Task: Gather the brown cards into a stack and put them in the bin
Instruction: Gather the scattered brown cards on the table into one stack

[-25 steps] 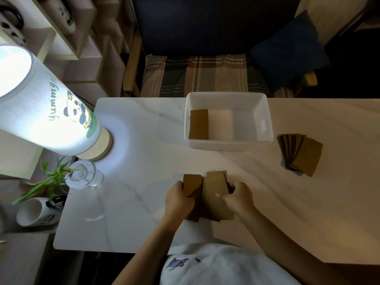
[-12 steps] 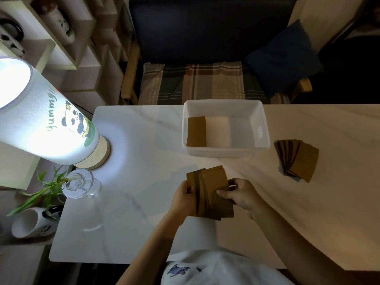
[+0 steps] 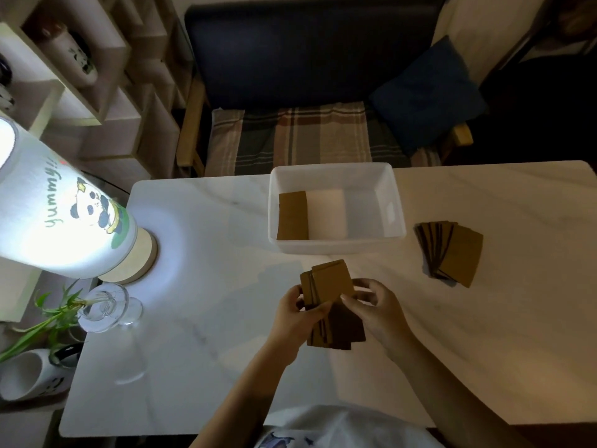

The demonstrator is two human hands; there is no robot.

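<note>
- Several brown cards (image 3: 329, 286), loosely squared into an uneven bundle, held just above the marble table (image 3: 206, 318), near the person and a little short of the white bin (image 3: 336, 245).
- Left hand (image 3: 295, 318): fingers curled round the bundle's left long edge, thumb on the top face; closed on the cards.
- Right hand (image 3: 378, 310): thumb laid across the top card, fingers half-curled at the right edge, pressing inward; also holding the bundle.
- Handling, by judgement: thin, light, fairly stiff card; smooth faces likely to slide over one another, so the lower cards fan out below the hands. Best pinched across both long edges, then tapped square on the table.
- Second lot: a fanned pile of brown cards (image 3: 450, 252) lying flat on the table, right of the bin, well apart from both hands.
- Bin contents: one brown stack (image 3: 292, 216) lying against its left wall, with a pale stack just beside it.
- Panda lamp (image 3: 61, 215), lit, at the table's left corner.
</note>
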